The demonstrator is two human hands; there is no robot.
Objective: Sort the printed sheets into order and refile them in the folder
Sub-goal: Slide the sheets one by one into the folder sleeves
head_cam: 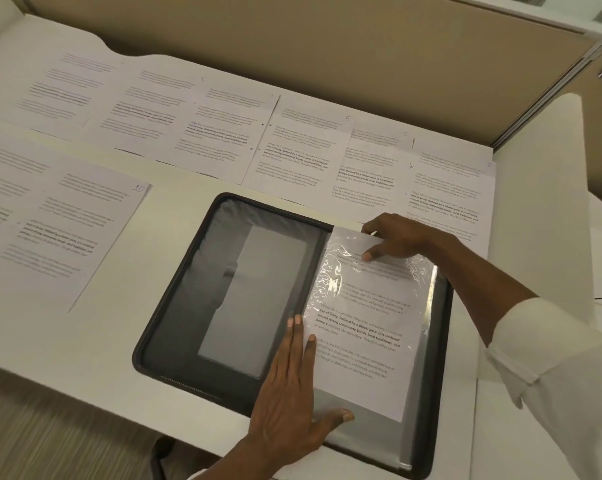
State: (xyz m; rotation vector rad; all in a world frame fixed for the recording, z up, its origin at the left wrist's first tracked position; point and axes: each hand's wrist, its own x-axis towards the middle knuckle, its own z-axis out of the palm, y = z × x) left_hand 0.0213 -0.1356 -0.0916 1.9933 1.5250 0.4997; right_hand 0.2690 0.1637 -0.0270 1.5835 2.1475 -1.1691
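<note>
On the right half of the folder (pixel 188 271), right hand (pixel 396 237) pinches the printed sheet (pixel 361 341) at its top, likely sliding it into the clear sleeve (pixel 382 271), left hand (pixel 289 403) flat, fingers straight, pinning the sleeve steady; other sheets (pixel 292 150) wait beyond the folder.

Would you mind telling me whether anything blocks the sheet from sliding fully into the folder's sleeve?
Possibly the left hand: its thumb presses the sleeve just below the sheet. The rest of the sleeve there shows nothing.
</note>
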